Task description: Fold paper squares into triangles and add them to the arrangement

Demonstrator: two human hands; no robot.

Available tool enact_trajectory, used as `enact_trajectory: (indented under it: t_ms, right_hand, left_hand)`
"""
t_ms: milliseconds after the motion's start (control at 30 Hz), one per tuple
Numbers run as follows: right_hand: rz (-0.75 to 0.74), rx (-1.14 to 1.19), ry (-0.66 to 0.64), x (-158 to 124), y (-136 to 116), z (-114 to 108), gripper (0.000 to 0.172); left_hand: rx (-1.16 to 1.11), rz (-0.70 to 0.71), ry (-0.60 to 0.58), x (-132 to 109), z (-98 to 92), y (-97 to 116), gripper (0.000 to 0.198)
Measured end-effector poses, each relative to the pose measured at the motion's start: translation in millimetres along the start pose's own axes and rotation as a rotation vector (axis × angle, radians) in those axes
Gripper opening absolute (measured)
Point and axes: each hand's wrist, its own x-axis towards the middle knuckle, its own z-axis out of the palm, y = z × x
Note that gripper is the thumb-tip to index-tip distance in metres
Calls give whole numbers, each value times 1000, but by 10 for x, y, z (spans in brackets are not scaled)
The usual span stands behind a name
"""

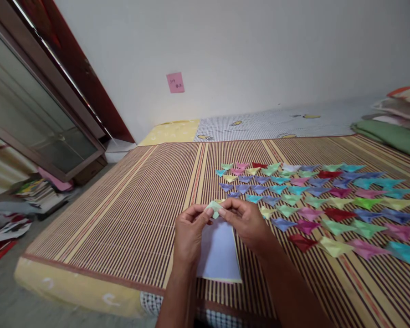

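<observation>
Between my two hands is a small pale green folded paper (213, 209), raised over the mat. My left hand (190, 230) pinches its left side with thumb and fingers. On the opposite side my right hand (248, 223) grips it the same way. Below them lies a pale lavender sheet of paper (220, 255), apparently on top of others, with a yellowish edge showing. Rows of folded paper shapes in many colours, such as a dark red one (302, 243) and a pale yellow one (335, 246), spread over the mat to my right.
A striped bamboo mat (123, 214) covers the bed. Folded bedding (389, 136) is piled at the far right. A pink note (175, 82) is stuck to the wall. Books (37, 196) are stacked at the left, beside a glass-fronted cabinet (51, 109).
</observation>
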Motion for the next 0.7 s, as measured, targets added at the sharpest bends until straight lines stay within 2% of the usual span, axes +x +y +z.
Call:
enact_trajectory:
  t_ms: [267,467,700]
  right_hand:
    - [-50,-67,-61,-12,28,11,18]
    - [-92,-162,-120,-24,-60,-47,20]
    - [-62,-255,-224,-75,-173,-173,17]
  left_hand:
    - [23,41,-23,-31,-25,24,22]
    - [80,-14,-86,6,-35,62,24]
    - [284,-41,-257,-41,-73,159,25]
